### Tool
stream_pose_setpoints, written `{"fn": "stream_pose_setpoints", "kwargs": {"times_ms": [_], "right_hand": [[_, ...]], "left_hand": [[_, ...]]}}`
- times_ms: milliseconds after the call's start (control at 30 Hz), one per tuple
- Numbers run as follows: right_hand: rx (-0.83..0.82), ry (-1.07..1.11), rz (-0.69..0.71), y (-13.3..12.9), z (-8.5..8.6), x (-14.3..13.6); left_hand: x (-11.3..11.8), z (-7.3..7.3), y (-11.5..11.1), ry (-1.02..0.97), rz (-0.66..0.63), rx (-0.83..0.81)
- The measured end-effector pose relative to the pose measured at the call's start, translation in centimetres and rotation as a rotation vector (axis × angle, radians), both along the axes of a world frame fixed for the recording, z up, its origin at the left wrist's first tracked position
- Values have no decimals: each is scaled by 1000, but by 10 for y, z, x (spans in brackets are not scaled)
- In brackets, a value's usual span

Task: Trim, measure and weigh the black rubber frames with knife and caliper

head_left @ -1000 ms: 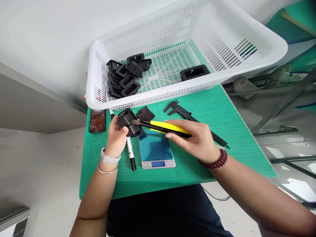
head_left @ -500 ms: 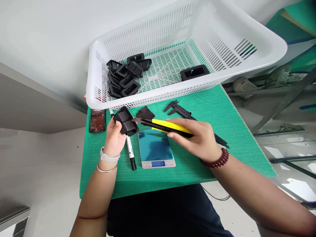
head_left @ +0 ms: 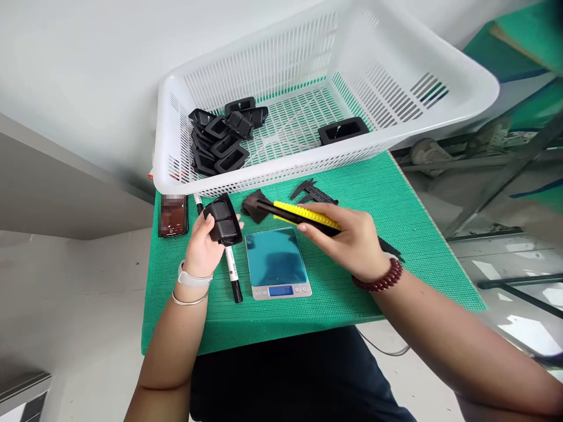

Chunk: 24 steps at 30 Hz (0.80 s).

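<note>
My left hand (head_left: pixel 204 249) grips a black molded plastic part (head_left: pixel 222 220), tilted, with its two rounded humps toward me. In my right hand (head_left: pixel 352 237) is a yellow and black utility knife (head_left: pixel 308 217), pointing left toward the part but apart from it. Behind the knife's front end lies a dark, rough-edged scrap (head_left: pixel 257 205). Below the knife, a digital scale (head_left: pixel 277 258) with a blue shiny plate rests on the green mat. A black caliper (head_left: pixel 314 192) lies partly hidden behind my right hand.
A white plastic basket (head_left: pixel 281 161) stands at the back, with several black parts (head_left: pixel 229 138) heaped at its left and one black part (head_left: pixel 343 130) at its right. A phone (head_left: pixel 173 215) and a white marker (head_left: pixel 233 272) lie on the green mat (head_left: pixel 422 258).
The knife's tip has drawn back to the right, away from the black part. My left hand has turned the part slightly.
</note>
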State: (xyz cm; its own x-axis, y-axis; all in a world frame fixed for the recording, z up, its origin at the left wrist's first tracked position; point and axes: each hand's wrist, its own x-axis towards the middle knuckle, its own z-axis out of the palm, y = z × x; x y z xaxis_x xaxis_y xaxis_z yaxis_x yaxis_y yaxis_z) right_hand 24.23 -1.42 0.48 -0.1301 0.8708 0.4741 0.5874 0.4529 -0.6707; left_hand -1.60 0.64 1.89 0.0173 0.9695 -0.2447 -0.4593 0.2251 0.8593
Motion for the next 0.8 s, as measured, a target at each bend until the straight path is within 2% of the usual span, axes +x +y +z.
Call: {"fn": "stream_pose_setpoints", "kwargs": {"times_ms": [100, 333, 633, 800], "right_hand": [[-57, -18, -88, 3, -4, 0], [-42, -132, -141, 8, -10, 0], [-106, -369, -125, 4, -17, -2], [-171, -338, -85, 7, -16, 3]], "left_hand": [[-1, 1, 0, -7, 0, -16], [-2, 0, -1, -37, -54, 6], [0, 5, 6, -151, -27, -34], [2, 6, 8, -99, 9, -24]]}}
